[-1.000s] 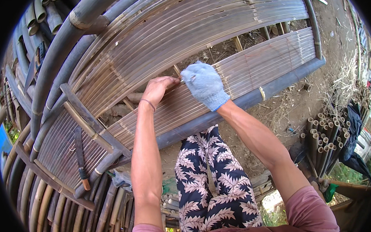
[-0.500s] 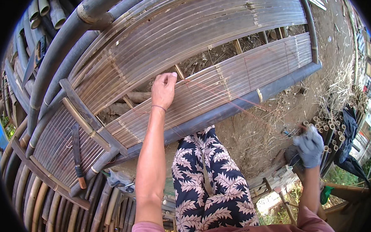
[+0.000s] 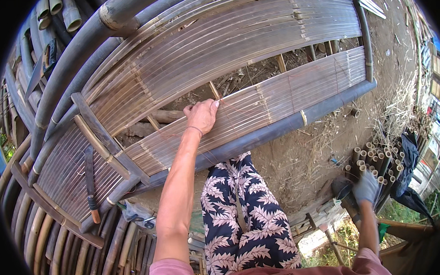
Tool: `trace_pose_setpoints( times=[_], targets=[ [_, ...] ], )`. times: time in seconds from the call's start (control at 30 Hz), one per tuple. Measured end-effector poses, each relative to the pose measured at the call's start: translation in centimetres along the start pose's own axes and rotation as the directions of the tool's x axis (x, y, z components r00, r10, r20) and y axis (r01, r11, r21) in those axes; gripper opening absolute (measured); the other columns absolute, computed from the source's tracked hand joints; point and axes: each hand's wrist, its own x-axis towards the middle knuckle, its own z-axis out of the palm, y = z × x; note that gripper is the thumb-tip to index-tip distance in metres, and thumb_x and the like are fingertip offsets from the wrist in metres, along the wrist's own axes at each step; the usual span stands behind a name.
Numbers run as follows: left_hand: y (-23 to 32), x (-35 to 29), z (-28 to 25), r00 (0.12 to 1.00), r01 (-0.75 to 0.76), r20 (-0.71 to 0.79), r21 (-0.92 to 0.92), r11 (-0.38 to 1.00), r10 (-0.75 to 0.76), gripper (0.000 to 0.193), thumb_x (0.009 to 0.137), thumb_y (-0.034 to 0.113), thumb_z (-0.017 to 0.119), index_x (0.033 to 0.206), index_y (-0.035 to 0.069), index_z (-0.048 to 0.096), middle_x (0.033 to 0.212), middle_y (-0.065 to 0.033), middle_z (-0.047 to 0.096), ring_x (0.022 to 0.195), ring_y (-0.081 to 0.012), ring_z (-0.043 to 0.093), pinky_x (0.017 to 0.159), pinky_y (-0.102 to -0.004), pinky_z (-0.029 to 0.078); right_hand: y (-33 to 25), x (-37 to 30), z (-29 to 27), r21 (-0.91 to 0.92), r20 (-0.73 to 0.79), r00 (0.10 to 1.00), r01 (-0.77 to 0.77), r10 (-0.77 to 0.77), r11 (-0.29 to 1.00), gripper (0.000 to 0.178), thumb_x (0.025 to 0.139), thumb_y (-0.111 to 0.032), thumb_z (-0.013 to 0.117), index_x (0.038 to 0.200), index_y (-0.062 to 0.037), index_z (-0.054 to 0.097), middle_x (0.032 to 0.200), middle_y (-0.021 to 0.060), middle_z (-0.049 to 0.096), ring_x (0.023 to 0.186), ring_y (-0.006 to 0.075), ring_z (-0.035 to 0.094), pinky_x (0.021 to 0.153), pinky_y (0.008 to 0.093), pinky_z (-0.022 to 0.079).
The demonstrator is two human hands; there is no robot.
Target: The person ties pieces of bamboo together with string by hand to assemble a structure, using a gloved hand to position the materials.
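My bare left hand (image 3: pixel 201 116) is at the far edge of a slatted bamboo panel (image 3: pixel 278 102), part of a large dark bamboo bench frame. Its fingers are closed, thumb pressed where a cross strip (image 3: pixel 214 90) meets the panel's edge; what they pinch is hidden. Thin reddish string (image 3: pixel 291 91) crosses the slats in places. Far to the right, my right hand (image 3: pixel 367 187) wears a grey glove and is smeared by motion, so its fingers cannot be read. It is beside a bundle of cut bamboo tubes (image 3: pixel 380 159).
A dark-bladed knife (image 3: pixel 90 186) with an orange-brown handle lies on the left slatted section. A handsaw (image 3: pixel 36 77) rests among bamboo poles at upper left. A plastic bag (image 3: pixel 140 212) hangs below the frame. Stacked bamboo poles (image 3: pixel 46 246) fill the lower left. Straw litters the dirt floor (image 3: pixel 305 153).
My left hand has come down onto the panel edge at the cross strip. My right hand has moved slightly lower, still at the right. The reddish string stretched between them no longer shows clearly.
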Motion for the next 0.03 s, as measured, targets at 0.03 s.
trace_pose_setpoints(
  times=[0.03],
  targets=[
    [0.44, 0.63, 0.69, 0.999, -0.04, -0.025, -0.02, 0.999, 0.04, 0.036, 0.102, 0.039, 0.041, 0.103, 0.014, 0.067, 0.093, -0.0167, 0.068, 0.097, -0.0382, 0.061, 0.098, -0.0564, 0.03, -4.41, 1.83, 1.11, 0.084, -0.391, 0.893, 0.276, -0.223, 0.957, 0.041, 0.071, -0.012, 0.065, 0.11, -0.0004, 0.065, 0.105, 0.0179, 0.067, 0.103, 0.0322, 0.063, 0.092, 0.0397, 0.048]
  ],
)
